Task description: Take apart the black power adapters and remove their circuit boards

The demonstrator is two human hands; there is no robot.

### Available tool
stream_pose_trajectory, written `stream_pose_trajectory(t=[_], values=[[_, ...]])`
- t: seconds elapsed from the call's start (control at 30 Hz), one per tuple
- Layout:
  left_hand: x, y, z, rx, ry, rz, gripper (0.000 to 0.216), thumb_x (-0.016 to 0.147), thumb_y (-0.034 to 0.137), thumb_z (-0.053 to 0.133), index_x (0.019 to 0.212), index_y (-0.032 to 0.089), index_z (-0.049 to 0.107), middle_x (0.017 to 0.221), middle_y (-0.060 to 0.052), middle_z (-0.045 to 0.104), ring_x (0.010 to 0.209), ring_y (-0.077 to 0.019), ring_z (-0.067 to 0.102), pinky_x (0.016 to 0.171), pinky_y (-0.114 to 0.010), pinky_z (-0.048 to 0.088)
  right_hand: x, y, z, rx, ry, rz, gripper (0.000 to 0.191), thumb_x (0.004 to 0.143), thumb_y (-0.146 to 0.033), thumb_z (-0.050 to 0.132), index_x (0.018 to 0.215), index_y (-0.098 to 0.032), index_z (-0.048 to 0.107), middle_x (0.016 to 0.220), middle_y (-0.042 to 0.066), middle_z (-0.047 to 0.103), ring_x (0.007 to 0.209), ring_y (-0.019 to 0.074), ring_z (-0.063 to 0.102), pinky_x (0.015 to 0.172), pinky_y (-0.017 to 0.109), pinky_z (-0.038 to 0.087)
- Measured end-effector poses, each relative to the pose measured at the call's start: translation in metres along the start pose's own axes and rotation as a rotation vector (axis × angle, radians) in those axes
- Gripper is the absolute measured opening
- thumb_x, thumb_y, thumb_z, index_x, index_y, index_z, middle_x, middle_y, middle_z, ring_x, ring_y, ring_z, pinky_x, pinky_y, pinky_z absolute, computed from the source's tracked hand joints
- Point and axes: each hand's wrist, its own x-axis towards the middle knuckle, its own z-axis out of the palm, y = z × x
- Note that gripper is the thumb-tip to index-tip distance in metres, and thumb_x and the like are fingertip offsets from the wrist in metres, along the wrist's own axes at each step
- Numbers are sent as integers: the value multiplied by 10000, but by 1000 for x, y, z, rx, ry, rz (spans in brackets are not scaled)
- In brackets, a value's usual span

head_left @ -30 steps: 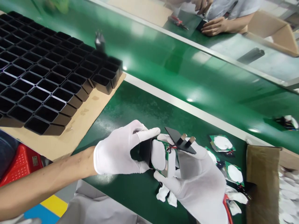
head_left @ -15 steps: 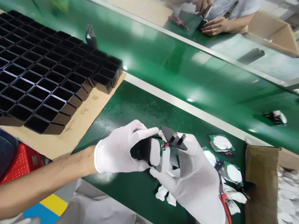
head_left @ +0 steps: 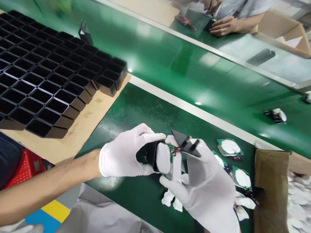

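Black open-topped cases (head_left: 39, 87) stand in rows on a cardboard sheet (head_left: 85, 119) at ten o'clock in my view, with a two-pinned adapter (head_left: 85, 35) just beyond, pins up, at eleven. Toward seven, I have the left hand (head_left: 126, 153) gripping a single black case (head_left: 151, 155) between thumb and fingers. At six o'clock a circuit board (head_left: 163, 158) with a white pad sits at that case's mouth; I cannot tell how deep. A black plug plate (head_left: 181, 142) tilts above the right hand (head_left: 206, 184), which, toward five, grasps the board. More boards (head_left: 243, 178) lie near four, beside a cardboard box (head_left: 272, 191).
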Motion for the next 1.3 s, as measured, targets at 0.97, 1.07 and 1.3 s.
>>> stream_pose_trajectory(t=[0.97,1.07,1.3], values=[[0,0,-2,-2,-9,0,728,769,280,816,1448,309,558,1221,-17,645,1003,-187,735,808,-299,635,-8,13,-5,-70,-4,38,752,755,-283,973,1414,-342,615,1299,62,734,1238,316,723,1116,441,615],[1,0,-2,-1,-29,-12,730,773,294,819,1453,306,553,1219,-22,640,1015,-197,731,815,-310,638,-7,13,-6,-72,-7,34,781,736,-273,983,1419,-354,612,1311,62,730,1252,335,718,1110,464,621],[1,-2,-1,6,-21,6,745,772,282,818,1464,296,545,1227,-29,632,997,-197,725,803,-314,633,-6,11,-6,-47,-24,10,676,841,-344,902,1441,-392,594,1388,73,716,1157,343,764,1068,534,644]])
